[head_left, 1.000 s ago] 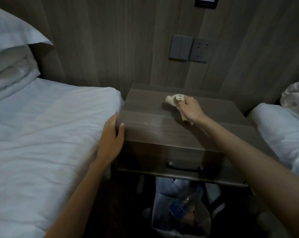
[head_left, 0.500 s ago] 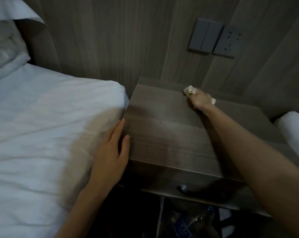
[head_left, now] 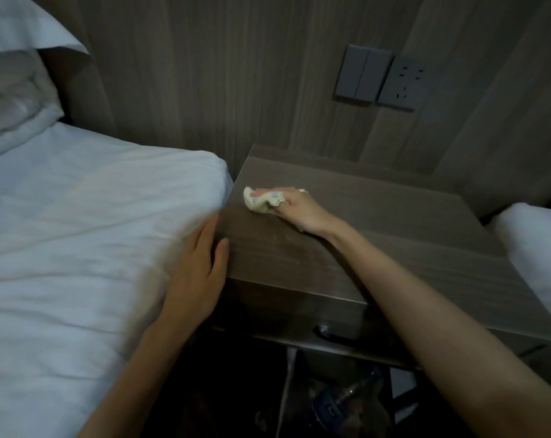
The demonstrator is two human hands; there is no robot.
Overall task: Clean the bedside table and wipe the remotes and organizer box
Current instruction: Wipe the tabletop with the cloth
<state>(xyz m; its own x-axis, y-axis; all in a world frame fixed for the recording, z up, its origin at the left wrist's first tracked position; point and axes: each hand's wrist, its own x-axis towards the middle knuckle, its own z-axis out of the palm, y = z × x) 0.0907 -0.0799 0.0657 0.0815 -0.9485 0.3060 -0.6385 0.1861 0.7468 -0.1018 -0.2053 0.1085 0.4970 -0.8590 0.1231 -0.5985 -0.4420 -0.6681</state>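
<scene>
wiping bedside table: your right hand clutches cloth at 10 o'clock; left hand flat, fingers released, 8 o'clock edge. next: sweep toward 3 o'clock.

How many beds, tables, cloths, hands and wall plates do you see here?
Beds: 2, left bed, right bed
Table: 1
Cloth: 1
Hands: 2, left hand, right hand
Wall plates: 2, switch, socket
Total: 8

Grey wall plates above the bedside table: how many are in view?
2. A grey rocker-switch plate is on the wood-panelled wall above the brown wooden bedside table; a grey power-socket plate sits directly right of it. More may lie beyond the frame.
</scene>
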